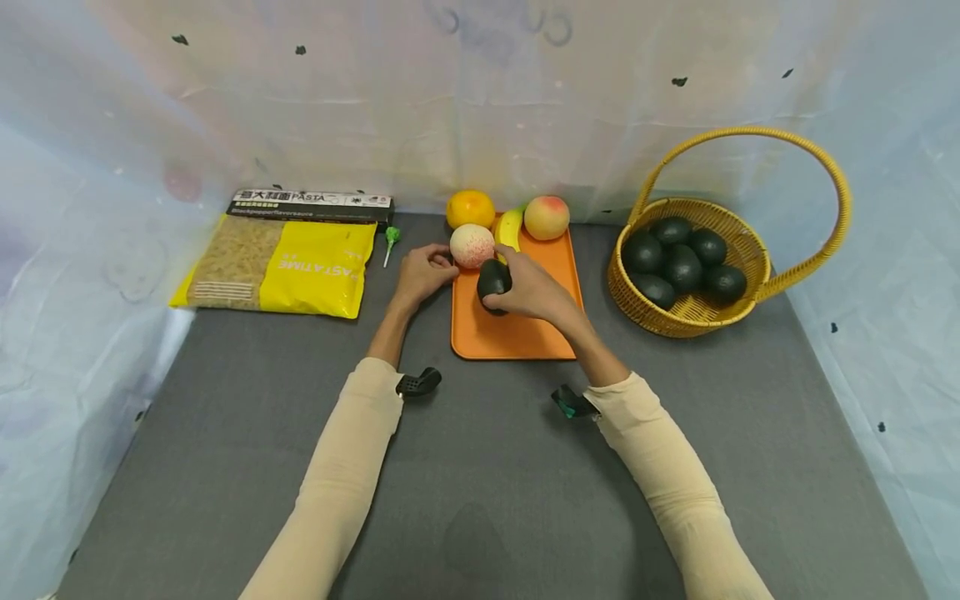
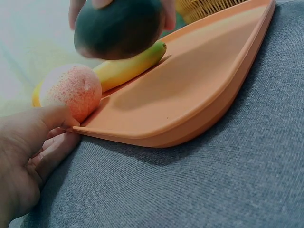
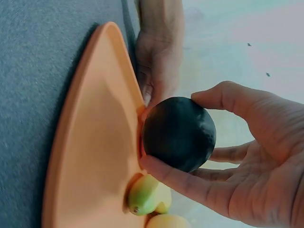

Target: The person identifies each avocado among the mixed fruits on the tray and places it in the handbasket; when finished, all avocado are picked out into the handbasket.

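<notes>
My right hand (image 1: 536, 287) grips a dark avocado (image 1: 493, 285) above the orange tray (image 1: 525, 337). In the right wrist view, thumb and fingers hold the avocado (image 3: 179, 134) from opposite sides. The left wrist view shows a gap between it and the tray surface. At the tray's left edge, my left hand (image 1: 426, 273) pinches the rim, its thumb close to a speckled peach (image 2: 76, 90). A banana (image 1: 509, 228) lies on the tray beside that peach. An orange (image 1: 470, 209) and a second peach (image 1: 547, 217) sit at the tray's far end.
On the right stands a yellow wicker basket (image 1: 667, 327) with a tall handle, holding several avocados (image 1: 682, 267). To the left lie a yellow pasta bag (image 1: 322, 267), a black pasta box (image 1: 311, 207) and a green lollipop (image 1: 392, 236). Plastic sheeting (image 1: 360, 100) hangs behind the grey table.
</notes>
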Demonstrator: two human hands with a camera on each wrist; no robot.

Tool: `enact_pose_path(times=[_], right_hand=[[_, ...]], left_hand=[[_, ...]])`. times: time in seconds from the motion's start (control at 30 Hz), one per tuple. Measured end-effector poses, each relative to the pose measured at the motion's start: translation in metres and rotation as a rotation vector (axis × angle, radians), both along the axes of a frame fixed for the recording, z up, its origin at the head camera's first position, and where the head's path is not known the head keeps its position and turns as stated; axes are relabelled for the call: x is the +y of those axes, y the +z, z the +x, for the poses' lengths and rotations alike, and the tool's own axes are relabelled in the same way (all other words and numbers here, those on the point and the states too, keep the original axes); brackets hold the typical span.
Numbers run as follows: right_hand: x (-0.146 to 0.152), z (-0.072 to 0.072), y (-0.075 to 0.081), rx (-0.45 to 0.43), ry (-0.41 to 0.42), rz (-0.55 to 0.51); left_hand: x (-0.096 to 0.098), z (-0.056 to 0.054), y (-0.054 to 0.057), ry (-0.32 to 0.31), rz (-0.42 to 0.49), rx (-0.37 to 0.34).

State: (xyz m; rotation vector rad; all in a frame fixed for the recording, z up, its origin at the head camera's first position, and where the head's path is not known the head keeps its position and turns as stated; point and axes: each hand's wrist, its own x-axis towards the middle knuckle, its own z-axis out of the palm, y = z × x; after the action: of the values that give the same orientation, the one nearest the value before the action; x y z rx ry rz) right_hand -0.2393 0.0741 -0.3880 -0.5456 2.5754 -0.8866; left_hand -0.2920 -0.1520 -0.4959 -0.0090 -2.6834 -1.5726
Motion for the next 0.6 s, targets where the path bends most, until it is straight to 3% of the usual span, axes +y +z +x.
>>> enact_pose_path(times=[0.3, 0.6], right_hand=[[0.021, 0.01, 0.021, 0.041, 0.018, 0.009], [0.053, 0.016, 0.045, 0.175, -0.022, 0.007]], left_hand=[[-0.001, -0.001, -0.003, 0.001, -0.005, 0.002], [0.001, -0.001, -0.002, 0.014, 0.056, -0.038]])
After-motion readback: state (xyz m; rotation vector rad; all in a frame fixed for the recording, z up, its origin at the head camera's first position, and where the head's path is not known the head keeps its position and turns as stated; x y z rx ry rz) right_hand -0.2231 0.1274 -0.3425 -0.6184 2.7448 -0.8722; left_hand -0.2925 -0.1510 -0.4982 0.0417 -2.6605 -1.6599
